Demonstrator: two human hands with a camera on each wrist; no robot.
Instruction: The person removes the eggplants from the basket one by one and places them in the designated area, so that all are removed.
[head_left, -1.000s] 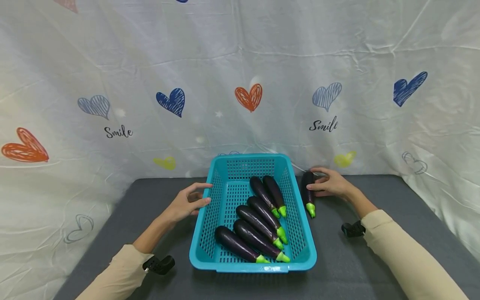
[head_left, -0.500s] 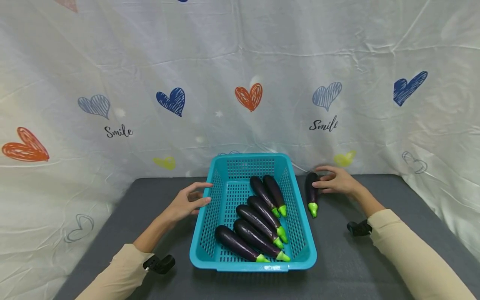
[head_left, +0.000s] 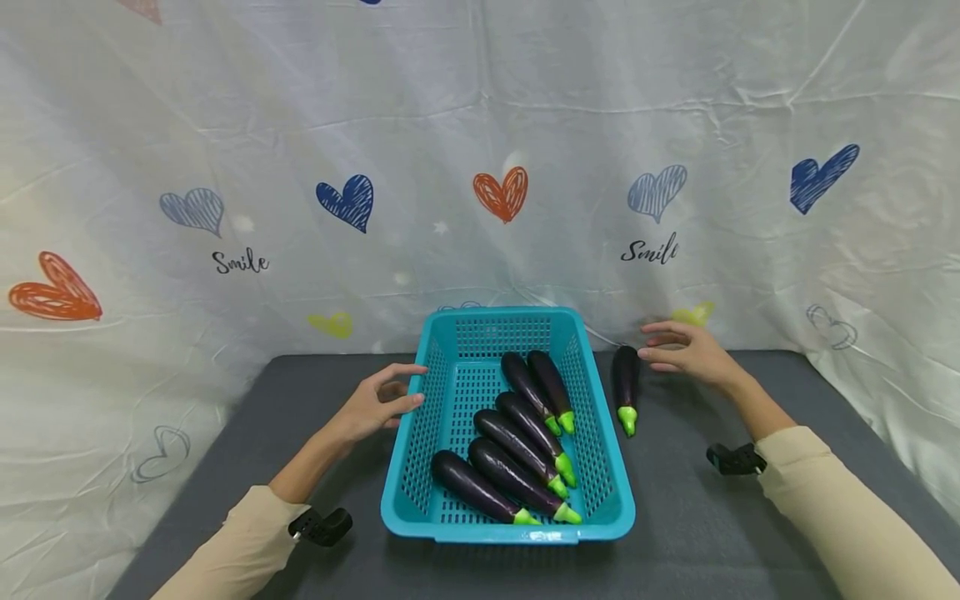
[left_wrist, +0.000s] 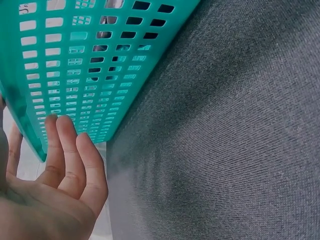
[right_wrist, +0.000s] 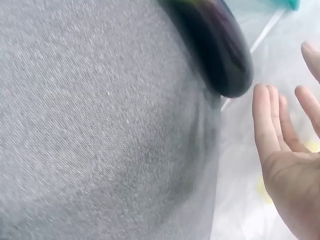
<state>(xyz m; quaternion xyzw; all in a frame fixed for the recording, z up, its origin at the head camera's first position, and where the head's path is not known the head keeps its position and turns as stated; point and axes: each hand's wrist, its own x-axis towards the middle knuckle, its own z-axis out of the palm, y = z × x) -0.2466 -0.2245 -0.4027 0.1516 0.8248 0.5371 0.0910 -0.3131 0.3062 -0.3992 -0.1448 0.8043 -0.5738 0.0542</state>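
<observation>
A lone purple eggplant [head_left: 626, 379] with a green cap lies on the table, just right of the turquoise basket [head_left: 620, 500]. In the head view my right hand [head_left: 693, 357] is at its right side near the far end, fingers spread and extended. A gap shows between that hand and the eggplant [right_wrist: 225, 55] in the right wrist view. My left hand [head_left: 381, 402] rests at the basket's left rim, fingers relaxed. Its fingers [left_wrist: 70, 150] lie against the outside of the perforated wall in the left wrist view. Several eggplants [head_left: 513, 479] lie slanted inside the basket.
A dark grey cloth covers the table [head_left: 697, 500]. Behind its far edge hangs a white curtain [head_left: 420, 125] printed with hearts. A thin white cord [head_left: 600, 337] runs along the back between basket and eggplant.
My right hand has let go of the lone eggplant and drawn away to the right. That eggplant shifted slightly right, away from the basket. The left hand stays at the rim.
</observation>
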